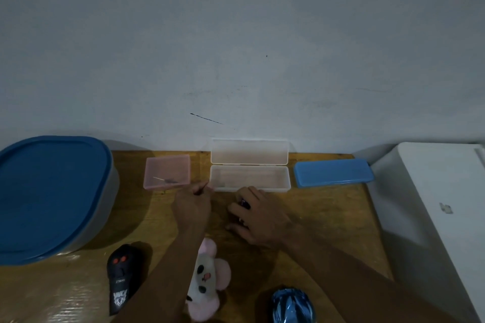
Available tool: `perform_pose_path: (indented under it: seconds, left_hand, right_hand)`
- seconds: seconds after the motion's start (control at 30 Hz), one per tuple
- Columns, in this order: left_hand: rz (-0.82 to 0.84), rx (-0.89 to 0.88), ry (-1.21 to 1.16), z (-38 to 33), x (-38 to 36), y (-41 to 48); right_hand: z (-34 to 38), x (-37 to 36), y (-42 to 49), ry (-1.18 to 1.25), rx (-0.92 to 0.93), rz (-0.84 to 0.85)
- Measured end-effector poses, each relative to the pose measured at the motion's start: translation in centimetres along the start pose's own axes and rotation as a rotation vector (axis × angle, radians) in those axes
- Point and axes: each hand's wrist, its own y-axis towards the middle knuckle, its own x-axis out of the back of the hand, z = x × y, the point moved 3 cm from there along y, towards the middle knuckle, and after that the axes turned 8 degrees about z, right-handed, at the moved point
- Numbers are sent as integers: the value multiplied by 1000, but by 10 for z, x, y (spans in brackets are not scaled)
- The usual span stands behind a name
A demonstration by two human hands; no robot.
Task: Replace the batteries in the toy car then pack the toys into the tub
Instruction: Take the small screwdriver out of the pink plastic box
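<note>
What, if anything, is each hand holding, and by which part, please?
The left hand pinches a thin tool by its near end, tip projecting. The right hand covers a small dark object; its grip is hidden.

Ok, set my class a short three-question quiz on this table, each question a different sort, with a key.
1. True or false: the tub has its lid on.
2. Which lies nearest the tub: A remote, B toy car, C blue box?
3. Which hand pinches the thin tool?
Key: 1 true; 2 A; 3 left hand.
</note>
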Motion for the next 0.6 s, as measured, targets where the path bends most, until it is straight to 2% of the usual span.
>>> perform_pose_path:
  seconds: [0.13,0.23,0.3,0.4,0.43,0.5,0.6]
  left_hand:
    - [2,12,12,-1,1,0]
    - [24,23,9,0,1,0]
    - [23,29,0,0,1,1]
    - [16,48,-46,1,-1,1]
    - [17,66,-94,2,-3,1]
    - [24,123,-237,4,-6,2]
    - [20,192,-354,5,-9,5]
  right_hand:
    - [3,5,-5,21,29,-19]
    - [-4,23,-10,82,-37,-160]
    - [-21,40,-8,177,-220,-273]
    - [-64,66,-8,495,-687,-551]
    - [-76,71,-6,567,-816,-539]
    - [-92,72,-2,767,-957,-443]
    - [-96,75,0,1031,-962,-454]
